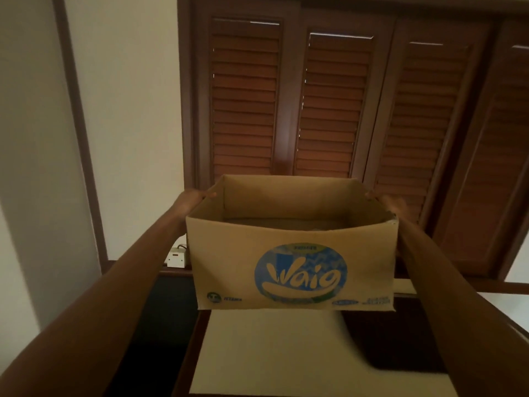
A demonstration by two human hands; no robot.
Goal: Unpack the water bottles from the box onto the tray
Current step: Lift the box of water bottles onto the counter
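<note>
A brown cardboard box (292, 262) with a blue round "Waio" logo hangs in the air in front of me, its top open. My left hand (190, 202) grips its left wall near the top edge. My right hand (392, 204) grips the right wall. Inside I see only the bare far wall and a dim strip of the bottom; no bottles show. Below the box lies a pale flat surface (286, 353) on a dark wooden top; whether it is the tray I cannot tell.
Dark wooden louvred shutters (332, 101) fill the wall behind the box. A white socket box (176, 257) sits on a wooden ledge at the left. A cream wall (123, 110) with dark trim lies to the left.
</note>
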